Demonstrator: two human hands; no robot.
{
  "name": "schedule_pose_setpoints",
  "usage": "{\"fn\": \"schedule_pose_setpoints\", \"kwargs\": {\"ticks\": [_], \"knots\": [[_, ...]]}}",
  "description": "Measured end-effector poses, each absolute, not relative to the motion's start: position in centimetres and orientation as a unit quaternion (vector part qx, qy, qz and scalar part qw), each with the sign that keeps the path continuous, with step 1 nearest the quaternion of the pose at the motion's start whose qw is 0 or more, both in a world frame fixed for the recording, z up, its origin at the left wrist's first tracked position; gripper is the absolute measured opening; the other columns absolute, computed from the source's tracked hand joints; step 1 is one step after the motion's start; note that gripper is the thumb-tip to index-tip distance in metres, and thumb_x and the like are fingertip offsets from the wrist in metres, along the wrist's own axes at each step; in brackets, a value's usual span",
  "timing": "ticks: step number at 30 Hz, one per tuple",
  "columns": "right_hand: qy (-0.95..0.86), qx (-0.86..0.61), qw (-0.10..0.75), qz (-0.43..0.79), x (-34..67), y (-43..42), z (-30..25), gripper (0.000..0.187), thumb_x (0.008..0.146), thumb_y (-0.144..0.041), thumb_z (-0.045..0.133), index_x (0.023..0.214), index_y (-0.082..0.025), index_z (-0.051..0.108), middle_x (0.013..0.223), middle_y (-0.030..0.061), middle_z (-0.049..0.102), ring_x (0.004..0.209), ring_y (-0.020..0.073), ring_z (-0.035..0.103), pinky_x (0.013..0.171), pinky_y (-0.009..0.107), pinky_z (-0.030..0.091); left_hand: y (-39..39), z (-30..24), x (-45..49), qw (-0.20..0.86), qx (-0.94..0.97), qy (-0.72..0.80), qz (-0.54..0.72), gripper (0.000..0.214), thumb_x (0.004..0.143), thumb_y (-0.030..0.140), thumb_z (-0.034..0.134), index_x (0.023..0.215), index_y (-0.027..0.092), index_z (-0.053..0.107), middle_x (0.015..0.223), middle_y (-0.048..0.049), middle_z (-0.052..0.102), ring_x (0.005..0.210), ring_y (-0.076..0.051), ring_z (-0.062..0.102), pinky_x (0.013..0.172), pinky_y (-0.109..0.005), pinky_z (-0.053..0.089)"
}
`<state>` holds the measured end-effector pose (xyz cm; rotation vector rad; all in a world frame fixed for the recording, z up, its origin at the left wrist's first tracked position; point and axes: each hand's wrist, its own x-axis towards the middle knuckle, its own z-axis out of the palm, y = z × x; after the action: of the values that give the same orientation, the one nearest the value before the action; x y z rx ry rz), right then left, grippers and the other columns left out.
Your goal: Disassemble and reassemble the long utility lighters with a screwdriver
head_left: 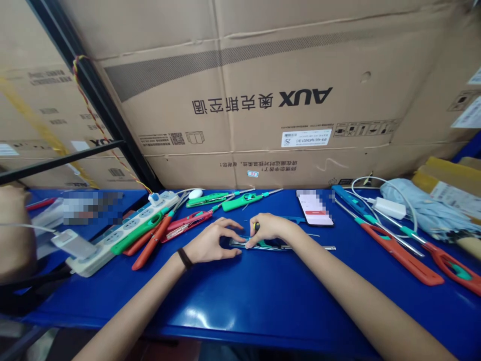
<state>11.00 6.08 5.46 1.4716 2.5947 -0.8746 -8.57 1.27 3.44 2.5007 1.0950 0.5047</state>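
Note:
A long-necked gas lighter (268,245) with its casing apart lies on the blue table, its metal tube pointing right. My left hand (210,243) is closed around the lighter's left end, thumb on the near side and fingers on the far side. Above that same end, my right hand (268,229) pinches what looks like a small screwdriver (256,226). Only its black and yellow handle end shows; its tip is hidden by the fingers. Just beyond my right hand lies a blue casing piece (295,219). Inside the lighter, small parts are too fine to tell.
Green lighters (242,201) and a red open one (190,224) lie at back left, near a power strip (124,230). A phone (313,208) lies behind; orange lighters (402,253) and a charger (389,207) are right. Another person's hand (15,233) is far left.

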Motion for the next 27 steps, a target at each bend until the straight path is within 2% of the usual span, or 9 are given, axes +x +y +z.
{"fn": "schedule_pose_setpoints", "kwargs": {"ticks": [3,6,8,10,12,14,18,22,27], "knots": [[0.834,0.469,0.035,-0.29,10.8,6.6,5.9,0.033,0.052,-0.047,0.079,0.07,-0.022,0.067,0.08,-0.0005,0.071,0.071,0.0181,0.063,0.05,0.022,0.04,1.6,3.6,-8.0,0.194,0.888,0.375,0.181,0.016,0.073,0.021,0.069,0.089,0.022,0.071,0.113,-0.0061,0.062,0.102,-0.022,0.058,0.091,-0.035,0.043],[0.838,0.468,0.02,-0.278,11.4,6.2,6.2,0.037,0.051,-0.052,0.078,0.071,-0.023,0.068,0.081,0.001,0.071,0.073,0.0203,0.064,0.053,0.024,0.042,1.7,3.4,-7.8,0.179,0.893,0.369,0.185,0.008,0.076,0.025,0.068,0.083,0.022,0.071,0.107,-0.0054,0.065,0.099,-0.021,0.058,0.089,-0.034,0.043],[0.842,0.473,-0.016,-0.258,12.3,5.4,6.3,0.037,0.059,-0.054,0.073,0.078,-0.023,0.068,0.085,0.0021,0.071,0.079,0.0218,0.063,0.06,0.026,0.043,1.7,3.2,-7.7,0.169,0.894,0.366,0.194,0.008,0.079,0.027,0.065,0.082,0.022,0.071,0.105,-0.0054,0.065,0.098,-0.021,0.058,0.088,-0.034,0.043],[0.842,0.482,-0.068,-0.231,13.6,4.2,6.3,0.03,0.078,-0.051,0.058,0.09,-0.024,0.066,0.094,0.0027,0.069,0.088,0.0208,0.062,0.07,0.027,0.043,1.7,3.1,-7.7,0.169,0.892,0.365,0.209,0.01,0.082,0.026,0.061,0.081,0.021,0.07,0.103,-0.0054,0.065,0.096,-0.02,0.058,0.087,-0.033,0.043],[0.844,0.481,-0.128,-0.199,15.1,2.9,6.0,0.024,0.084,-0.045,0.052,0.085,-0.024,0.065,0.094,0.0033,0.068,0.088,0.0208,0.061,0.071,0.028,0.043,1.8,3.2,-7.5,0.18,0.888,0.364,0.215,0.009,0.082,0.025,0.062,0.078,0.021,0.069,0.104,-0.0051,0.065,0.096,-0.02,0.058,0.087,-0.034,0.043],[0.848,0.473,-0.155,-0.183,16.9,1.8,5.5,0.02,0.082,-0.042,0.056,0.08,-0.024,0.064,0.089,0.0027,0.066,0.084,0.0203,0.061,0.071,0.028,0.043,2.1,3.4,-7.2,0.195,0.886,0.364,0.212,0.008,0.079,0.025,0.066,0.074,0.02,0.069,0.105,-0.005,0.064,0.097,-0.02,0.058,0.088,-0.034,0.043],[0.838,0.484,-0.143,-0.206,20.0,0.7,3.9,0.021,0.077,-0.044,0.064,0.086,-0.025,0.063,0.092,0.0015,0.065,0.084,0.0202,0.061,0.071,0.028,0.043,2.6,3.6,-6.8,0.227,0.878,0.373,0.195,0.006,0.075,0.024,0.07,0.072,0.019,0.068,0.105,-0.0055,0.064,0.095,-0.02,0.06,0.085,-0.033,0.044],[0.827,0.485,-0.146,-0.245,21.3,0.5,3.0,0.018,0.082,-0.042,0.058,0.082,-0.026,0.065,0.091,0.0007,0.066,0.082,0.0189,0.062,0.071,0.028,0.044,2.5,3.2,-6.7,0.253,0.874,0.359,0.206,0.007,0.078,0.023,0.066,0.074,0.018,0.066,0.096,-0.0046,0.066,0.087,-0.017,0.062,0.078,-0.03,0.046],[0.823,0.487,-0.155,-0.246,21.1,0.4,2.8,0.017,0.083,-0.039,0.059,0.077,-0.024,0.065,0.089,0.0008,0.068,0.08,0.0193,0.063,0.069,0.027,0.044,1.9,2.5,-6.8,0.261,0.868,0.351,0.234,0.012,0.084,0.026,0.06,0.076,0.018,0.066,0.096,-0.005,0.068,0.089,-0.017,0.062,0.082,-0.031,0.046]]}}
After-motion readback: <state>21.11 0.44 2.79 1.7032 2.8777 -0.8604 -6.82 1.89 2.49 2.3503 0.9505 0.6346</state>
